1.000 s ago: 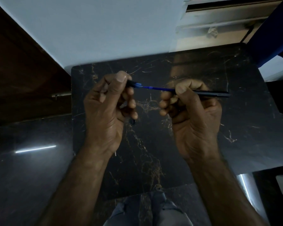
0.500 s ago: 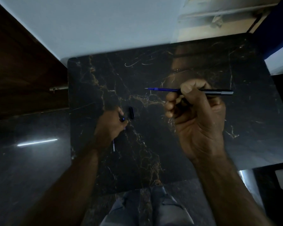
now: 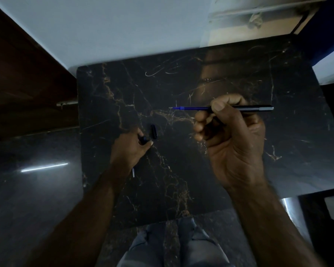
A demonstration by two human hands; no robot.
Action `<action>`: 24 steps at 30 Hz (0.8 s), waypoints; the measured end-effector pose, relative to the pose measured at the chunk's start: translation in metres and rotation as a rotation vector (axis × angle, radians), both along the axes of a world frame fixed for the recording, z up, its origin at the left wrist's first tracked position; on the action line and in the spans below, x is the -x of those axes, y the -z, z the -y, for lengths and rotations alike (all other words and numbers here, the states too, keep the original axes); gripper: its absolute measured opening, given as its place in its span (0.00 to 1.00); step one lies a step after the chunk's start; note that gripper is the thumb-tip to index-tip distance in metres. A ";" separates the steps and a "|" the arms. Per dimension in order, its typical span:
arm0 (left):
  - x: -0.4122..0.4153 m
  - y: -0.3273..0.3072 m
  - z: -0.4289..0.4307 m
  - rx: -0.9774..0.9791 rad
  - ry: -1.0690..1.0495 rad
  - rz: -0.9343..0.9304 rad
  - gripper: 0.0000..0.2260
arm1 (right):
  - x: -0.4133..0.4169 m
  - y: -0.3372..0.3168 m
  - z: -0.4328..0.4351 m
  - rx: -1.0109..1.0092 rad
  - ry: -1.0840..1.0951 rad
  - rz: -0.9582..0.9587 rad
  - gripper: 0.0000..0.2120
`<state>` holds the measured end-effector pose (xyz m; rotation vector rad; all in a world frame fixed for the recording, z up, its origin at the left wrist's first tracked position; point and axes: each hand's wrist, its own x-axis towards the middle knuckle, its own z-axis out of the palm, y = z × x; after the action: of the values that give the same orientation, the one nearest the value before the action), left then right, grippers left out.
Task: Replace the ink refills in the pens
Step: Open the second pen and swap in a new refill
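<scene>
1. The right hand (image 3: pixel 233 143) is up above the desk (image 3: pixel 229 74). Its thumb and fingers are closed around a black pen body (image 3: pixel 247 108).
2. The pen body lies flat and points left.
3. A thin blue ink refill (image 3: pixel 191 108) sticks out of the left end of the pen body. Its small tip is bare and points to the left.
4. The left hand (image 3: pixel 131 149) is low on the desk, well apart from the right hand. Its thumb and fingers are pinched on a small dark pen piece (image 3: pixel 143 139). It is too dark to tell just what piece it is.
5. A short black cap-like piece (image 3: pixel 153 131) lies on the desk just beside the left hand's fingertips. I cannot tell if the fingers touch it.
6. A thin pale stick (image 3: pixel 133 172) peeks out from under the left wrist. Only its end shows, so I cannot tell what it is.
7. The desk is dark stone with gold lines running through it.
8. Blue-grey trousers (image 3: pixel 181 247) show at the bottom, near the front edge of the desk.
</scene>
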<state>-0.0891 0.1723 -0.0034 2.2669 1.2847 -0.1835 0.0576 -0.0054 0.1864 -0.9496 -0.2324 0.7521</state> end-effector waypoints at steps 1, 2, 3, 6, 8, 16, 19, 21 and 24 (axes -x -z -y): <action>0.000 0.001 0.000 0.000 0.002 -0.002 0.18 | 0.000 0.000 0.000 0.004 -0.002 0.003 0.08; 0.001 0.001 0.001 0.002 0.001 -0.001 0.18 | 0.000 0.000 0.001 0.007 -0.003 0.007 0.07; 0.002 0.002 0.001 0.002 -0.003 0.009 0.17 | 0.000 0.001 0.001 0.010 -0.005 0.011 0.07; 0.002 0.001 0.002 -0.018 -0.009 0.024 0.16 | 0.001 0.002 0.001 0.014 -0.007 0.016 0.07; 0.003 -0.002 0.002 -0.017 -0.002 0.035 0.16 | 0.001 0.002 0.001 0.013 -0.005 0.011 0.08; -0.006 -0.101 0.010 0.482 -0.331 0.766 0.06 | 0.002 0.003 -0.002 -0.026 0.036 -0.021 0.07; -0.023 -0.166 0.029 0.761 -0.115 1.090 0.11 | 0.007 0.004 -0.011 -0.040 0.050 -0.092 0.06; -0.036 -0.189 0.041 0.779 -0.012 1.161 0.11 | 0.011 0.003 -0.018 -0.056 0.062 -0.137 0.03; -0.046 -0.194 0.049 0.717 -0.119 1.243 0.07 | 0.015 -0.001 -0.025 -0.082 0.077 -0.142 0.03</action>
<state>-0.0430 0.1228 0.1901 1.2178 0.5066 0.6221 0.0422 0.0196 0.1870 -0.8196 -0.1011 0.7308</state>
